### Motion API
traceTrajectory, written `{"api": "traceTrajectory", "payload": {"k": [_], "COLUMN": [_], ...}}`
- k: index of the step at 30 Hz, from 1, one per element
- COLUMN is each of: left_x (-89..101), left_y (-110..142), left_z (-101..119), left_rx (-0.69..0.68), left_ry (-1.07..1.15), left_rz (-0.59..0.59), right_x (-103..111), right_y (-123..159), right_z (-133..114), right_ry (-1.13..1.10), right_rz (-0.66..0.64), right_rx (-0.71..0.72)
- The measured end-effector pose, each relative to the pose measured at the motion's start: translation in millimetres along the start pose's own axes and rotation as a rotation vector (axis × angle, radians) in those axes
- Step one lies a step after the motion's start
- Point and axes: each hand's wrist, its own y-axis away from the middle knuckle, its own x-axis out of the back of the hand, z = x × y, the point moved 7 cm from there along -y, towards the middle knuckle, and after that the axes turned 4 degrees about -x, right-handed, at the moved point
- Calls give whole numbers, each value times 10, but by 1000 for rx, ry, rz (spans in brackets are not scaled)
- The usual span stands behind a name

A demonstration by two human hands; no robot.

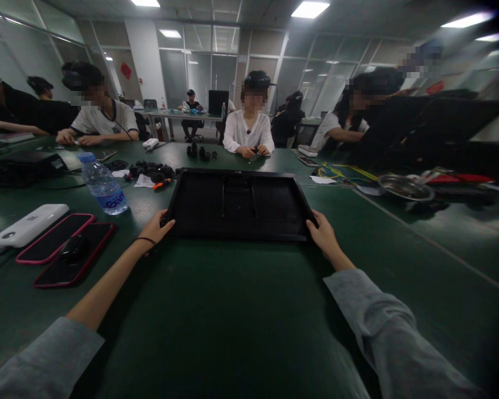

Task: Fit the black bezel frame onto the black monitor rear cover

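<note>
A flat black rectangular panel (238, 205), like the back of a monitor, lies on the green table (233, 310) in front of me. My left hand (156, 226) grips its near left corner, fingers curled round the edge. My right hand (324, 234) holds the near right corner the same way. Both arms wear grey sleeves, and a black band sits on my left wrist.
At my left lie two red-cased phones (66, 246), a white power bank (27, 224) and a water bottle (103, 188). Small black parts (152, 170) and coloured cables (341, 173) lie beyond the panel, a metal bowl (405, 188) at right. Several people sit round the table.
</note>
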Motion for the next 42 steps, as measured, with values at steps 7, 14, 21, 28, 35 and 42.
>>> {"api": "traceTrajectory", "payload": {"k": [7, 14, 21, 28, 35, 42], "left_x": [-23, -17, -27, 5, -19, -23], "left_y": [18, 20, 10, 34, 15, -2], "left_z": [29, 28, 3, 85, 23, -26], "left_rx": [38, 22, 20, 46, 40, 28], "left_ry": [49, 12, -8, -31, -22, -13], "left_rz": [-14, -12, -23, -15, -30, -15], "right_x": [-7, -6, 12, 31, 4, -9], "right_y": [-22, -7, 22, 37, -24, -37], "right_z": [32, 16, -67, -119, 33, 91], "right_ry": [-14, -26, -43, -39, -22, -34], "right_rz": [2, -5, 7, 6, 19, 16], "right_rx": [-7, -12, -6, 7, -2, 11]}}
